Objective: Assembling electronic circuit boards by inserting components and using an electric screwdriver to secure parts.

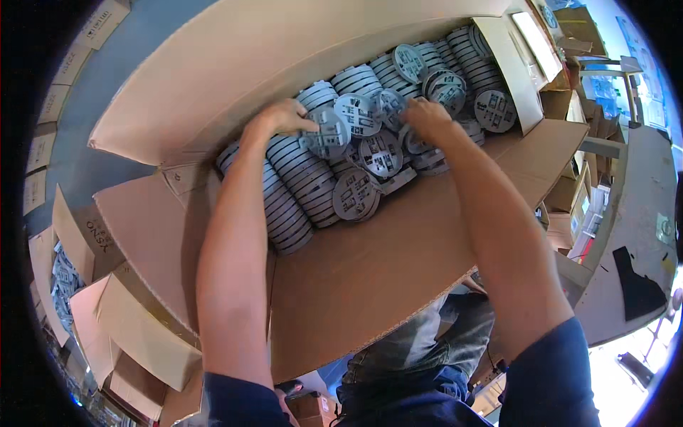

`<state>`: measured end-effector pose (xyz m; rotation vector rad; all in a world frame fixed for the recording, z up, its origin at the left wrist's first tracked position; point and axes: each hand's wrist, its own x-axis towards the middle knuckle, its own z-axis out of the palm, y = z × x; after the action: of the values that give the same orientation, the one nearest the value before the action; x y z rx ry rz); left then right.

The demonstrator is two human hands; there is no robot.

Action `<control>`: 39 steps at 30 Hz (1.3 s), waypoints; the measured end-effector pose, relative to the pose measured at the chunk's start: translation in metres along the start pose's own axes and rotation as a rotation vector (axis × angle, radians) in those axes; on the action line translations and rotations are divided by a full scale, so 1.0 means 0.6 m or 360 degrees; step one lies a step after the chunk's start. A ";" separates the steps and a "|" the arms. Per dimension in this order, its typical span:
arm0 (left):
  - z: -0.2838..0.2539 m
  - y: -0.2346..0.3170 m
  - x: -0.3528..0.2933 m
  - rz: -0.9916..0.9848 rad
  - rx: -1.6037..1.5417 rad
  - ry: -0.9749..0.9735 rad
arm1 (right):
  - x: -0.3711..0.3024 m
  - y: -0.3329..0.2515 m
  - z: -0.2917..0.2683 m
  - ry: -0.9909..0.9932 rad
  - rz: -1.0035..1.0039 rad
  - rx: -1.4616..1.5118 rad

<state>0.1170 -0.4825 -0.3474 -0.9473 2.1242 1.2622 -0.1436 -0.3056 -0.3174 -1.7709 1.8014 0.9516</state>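
My dark blue sleeves (544,377) came nearest, and from them both my bare forearms ran forward over the near panel (363,285) of a big cardboard box (263,35), spread toward my jeans (405,345), which seemed to leave me a clear way in. My left hand (282,117) had its fingertips pinched on the upper left edge of a grey disc (329,135), which lay over the rows inside the box; I took that edge, I'd judge, because the rim gave a thin thing something to grip without covering its face. My right hand (429,119) was bent in at a second disc (390,110), fingertips against its right side, but the knuckles hid them, so I cannot tell whether they had closed on it or only touched it. Around both, rows of discs (284,206) stood on edge, packed face to face, probably so that each propped its neighbour and none could roll. Between my hands and just below them, loose discs (380,153) lay with their slotted faces showing, tilted and overlapping, perhaps because the packed rows left them no flat place to settle
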 end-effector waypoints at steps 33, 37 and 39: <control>0.123 0.087 0.006 0.0220 -0.1716 0.0380 | 0.049 0.026 0.046 0.0232 0.0557 0.2934; 0.127 0.077 0.007 0.0107 -0.1844 0.0552 | 0.076 0.035 0.026 0.0057 0.0611 0.2633; 0.134 0.067 0.018 0.0116 -0.2107 0.0468 | 0.080 0.059 0.001 0.0095 0.0520 0.2494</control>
<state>0.0842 -0.4012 -0.3695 -1.5823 1.2732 2.7623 -0.1825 -0.3399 -0.3471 -0.4894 1.8932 -0.4835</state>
